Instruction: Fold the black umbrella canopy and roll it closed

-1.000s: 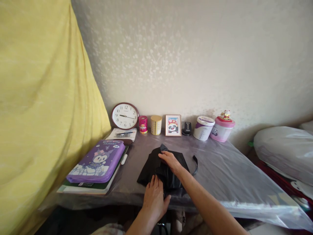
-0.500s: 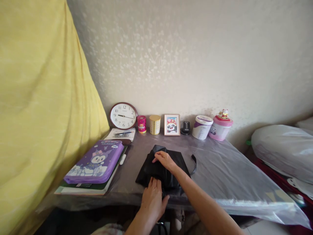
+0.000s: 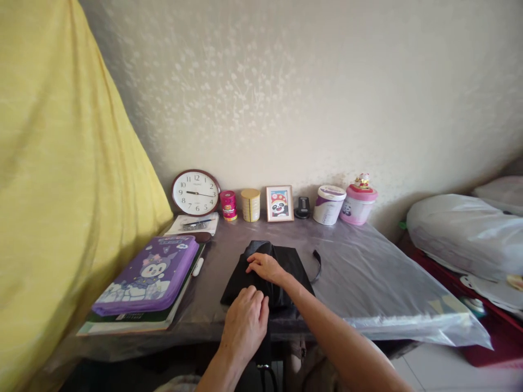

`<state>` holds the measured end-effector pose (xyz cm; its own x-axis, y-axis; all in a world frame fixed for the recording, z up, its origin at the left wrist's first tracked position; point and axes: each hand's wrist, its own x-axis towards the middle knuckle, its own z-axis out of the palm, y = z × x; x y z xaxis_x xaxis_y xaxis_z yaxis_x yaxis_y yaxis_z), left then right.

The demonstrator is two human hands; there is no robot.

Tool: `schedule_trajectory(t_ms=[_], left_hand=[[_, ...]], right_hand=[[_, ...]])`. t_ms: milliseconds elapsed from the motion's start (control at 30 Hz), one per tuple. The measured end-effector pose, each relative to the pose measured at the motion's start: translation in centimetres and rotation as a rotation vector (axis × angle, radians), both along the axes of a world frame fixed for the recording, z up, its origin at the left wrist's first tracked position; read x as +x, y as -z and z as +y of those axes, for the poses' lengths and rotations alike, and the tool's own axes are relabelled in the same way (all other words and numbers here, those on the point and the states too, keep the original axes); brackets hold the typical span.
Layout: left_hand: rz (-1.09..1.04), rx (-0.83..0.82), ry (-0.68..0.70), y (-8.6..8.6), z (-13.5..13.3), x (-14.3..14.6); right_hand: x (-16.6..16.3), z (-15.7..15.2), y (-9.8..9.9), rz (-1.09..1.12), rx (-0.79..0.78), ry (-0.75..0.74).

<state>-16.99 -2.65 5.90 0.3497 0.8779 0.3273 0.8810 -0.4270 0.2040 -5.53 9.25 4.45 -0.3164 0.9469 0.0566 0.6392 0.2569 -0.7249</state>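
A black folded umbrella (image 3: 281, 261) lies on the plastic-covered table (image 3: 368, 277), its strap curling out to the right. My right hand (image 3: 265, 267) rests palm down on the middle of the black fabric, fingers bent and pressing it. My left hand (image 3: 245, 321) covers the near end of the umbrella at the table's front edge, fingers together and curled over the fabric. The umbrella's handle end hangs below the table edge, mostly hidden by my left hand.
A purple cartoon case (image 3: 149, 275) lies on books at the left. Along the wall stand a clock (image 3: 195, 192), two small tins, a panda picture frame (image 3: 279, 203), a white tub and a pink tub (image 3: 358, 204). Yellow curtain on the left; a plastic-wrapped bundle (image 3: 461, 234) on the right.
My left hand slid forward up onto the near end of the umbrella, and my right hand drew back a little along the fabric. The view has shifted rightward.
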Motion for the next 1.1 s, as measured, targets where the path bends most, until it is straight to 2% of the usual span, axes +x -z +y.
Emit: schedule_trajectory(t_ms=[167,367,600,833,1100], left_hand=[[-0.029,0.022,0.157,2.0,0.1,1.2],[0.064,-0.001,0.115,4.8,0.9,1.7],[0.131,-0.068,0.029,5.1,1.1,1.8],[0.101,-0.086,0.025,5.0,0.9,1.9],[0.036,-0.081,0.016,6.2,1.3,2.1]], right_hand=[[-0.3,-0.5,-0.2,-0.092,0.024,-0.019],[-0.5,-0.7,-0.2,-0.156,0.039,-0.028],[-0.4,-0.8,0.2,-0.153,0.092,-0.047],[0.7,-1.4,1.0,-0.123,0.268,-0.108],[1.3,1.9,1.7,-0.176,0.412,-0.15]])
